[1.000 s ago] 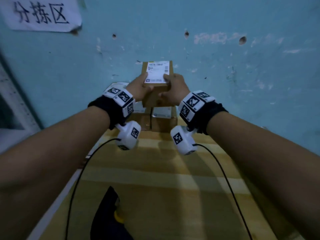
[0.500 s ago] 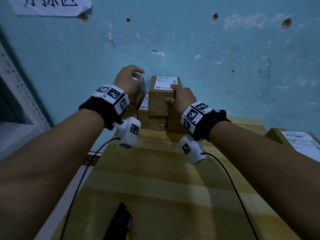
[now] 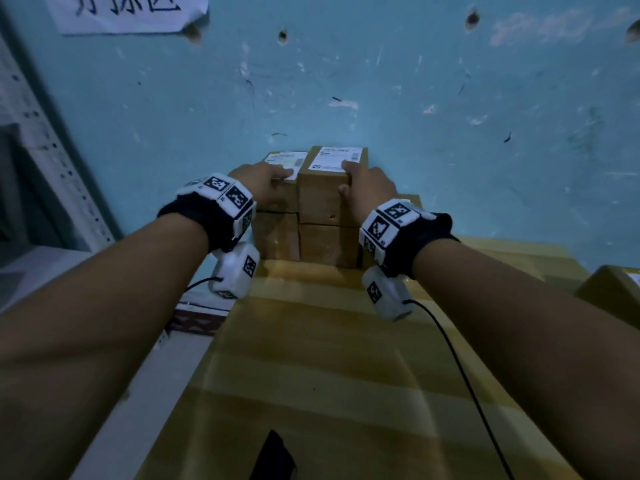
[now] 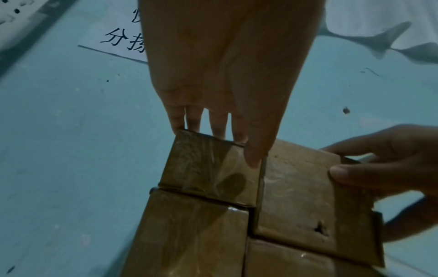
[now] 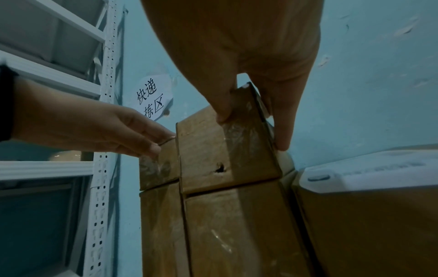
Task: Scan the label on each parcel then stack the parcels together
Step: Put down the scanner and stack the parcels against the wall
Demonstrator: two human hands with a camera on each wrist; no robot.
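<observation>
1. At six o'clock in the head view a dark object is cut off by the bottom edge; I cannot tell what it is.
2. At three o'clock another parcel is cropped by the frame, only its near corner showing.
3. The worktop is tan with paler bands, and black cables from the wrist cameras trail over it.
4. Toward twelve o'clock four brown parcels sit two-high, two-wide against the blue wall. The print on their white labels is too small to read.
5. The left hand lies on the upper left parcel, fingers straight over its label and thumb down the front face, gripping nothing.
6. The right hand grips the upper right parcel: thumb on the front face, fingers round its right side. It stands flush on the parcel beneath, touching its left neighbour.
7. At eleven o'clock a paper sign on the wall is cut off at the top, and a white shelving rack stands at nine o'clock.
</observation>
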